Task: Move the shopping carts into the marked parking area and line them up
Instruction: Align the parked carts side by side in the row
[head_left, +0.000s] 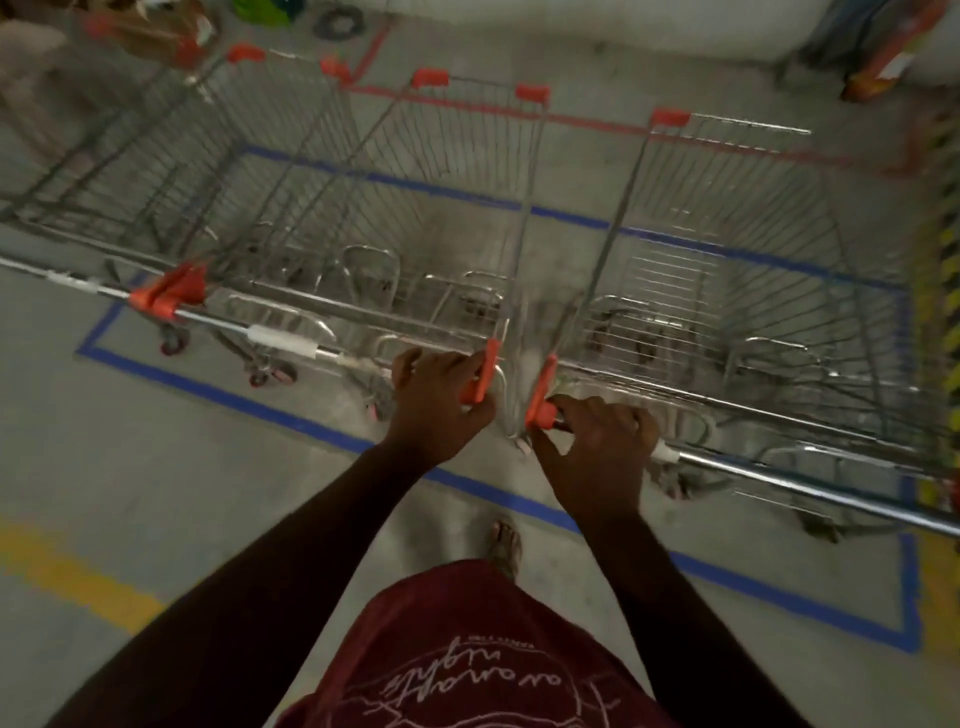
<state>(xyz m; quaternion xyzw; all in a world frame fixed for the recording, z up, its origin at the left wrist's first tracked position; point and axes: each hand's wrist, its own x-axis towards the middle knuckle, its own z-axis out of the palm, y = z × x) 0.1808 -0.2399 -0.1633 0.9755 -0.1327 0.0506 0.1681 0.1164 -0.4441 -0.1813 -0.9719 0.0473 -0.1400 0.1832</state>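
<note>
Three metal shopping carts with orange corner caps stand side by side inside a blue taped rectangle (218, 395) on the concrete floor. My left hand (441, 402) grips the right end of the middle cart's handle bar (291, 340). My right hand (602, 441) grips the left end of the right cart's handle bar (779, 480). The middle cart (431, 208) and the right cart (727, 249) nearly touch between my hands. The left cart (171, 171) stands close against the middle one and looks skewed.
Red tape lines (597, 122) run beyond the blue rectangle. A yellow floor line (72, 577) crosses at lower left, and yellow-black hazard striping (935, 291) runs along the right edge. Blurred clutter lies at the top left and top right. My foot (504, 545) is just outside the blue line.
</note>
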